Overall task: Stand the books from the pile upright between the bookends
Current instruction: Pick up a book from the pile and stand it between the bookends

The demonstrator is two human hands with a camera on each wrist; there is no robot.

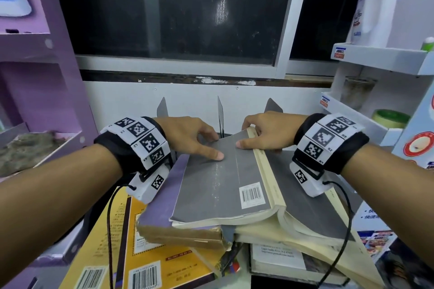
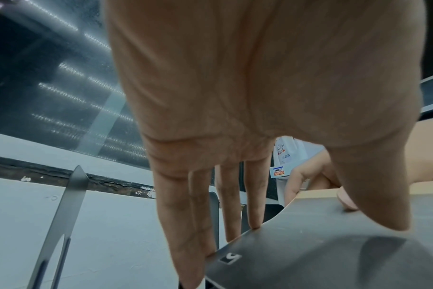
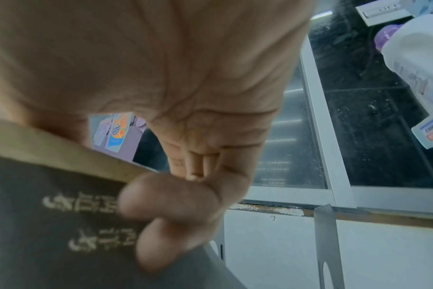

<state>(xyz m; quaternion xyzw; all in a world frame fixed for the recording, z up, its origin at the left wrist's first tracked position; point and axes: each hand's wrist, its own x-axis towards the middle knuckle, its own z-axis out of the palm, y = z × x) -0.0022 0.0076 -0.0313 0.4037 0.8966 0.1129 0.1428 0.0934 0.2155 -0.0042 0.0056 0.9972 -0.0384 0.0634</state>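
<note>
A grey book (image 1: 218, 185) with a barcode lies tilted on top of the pile, over a purple book (image 1: 159, 197), a yellow book (image 1: 105, 241) and another grey book (image 1: 305, 195). My left hand (image 1: 211, 145) holds its far left corner, thumb flat on the cover and fingers over the far edge (image 2: 255, 224). My right hand (image 1: 249, 136) grips the far right page edge, thumb on top and fingers curled beneath the cover (image 3: 161, 244). Three dark metal bookends (image 1: 220, 112) stand upright just behind the hands, against the white wall; nothing shows between them.
A purple shelf unit (image 1: 35, 77) stands close on the left. On the right, a white rack (image 1: 380, 58) carries a white bottle (image 1: 375, 2) and a green tape roll (image 1: 389, 117). A dark window (image 1: 176, 7) fills the wall behind the bookends.
</note>
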